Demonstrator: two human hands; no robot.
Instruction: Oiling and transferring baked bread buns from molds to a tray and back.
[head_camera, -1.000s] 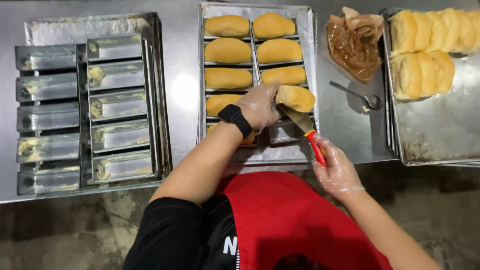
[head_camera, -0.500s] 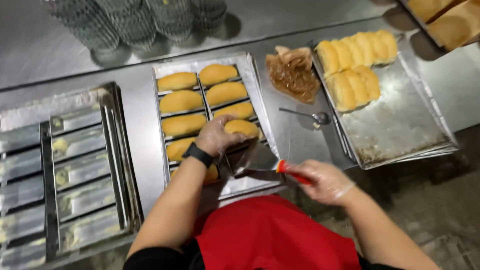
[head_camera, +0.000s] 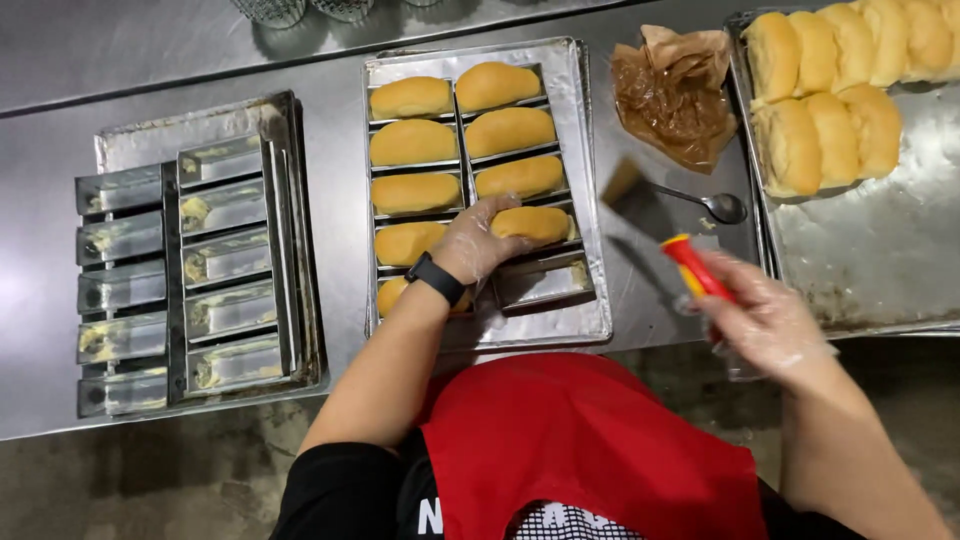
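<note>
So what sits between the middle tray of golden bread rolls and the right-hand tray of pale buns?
In the head view: a crumpled brown wrapper and a metal spoon on the steel table.

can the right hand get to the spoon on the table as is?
Probably not freely: the right hand is already closed around a red-handled knife. The spoon lies just beyond it on bare steel table, nothing between, so the path looks open, but the grip is occupied.
</note>
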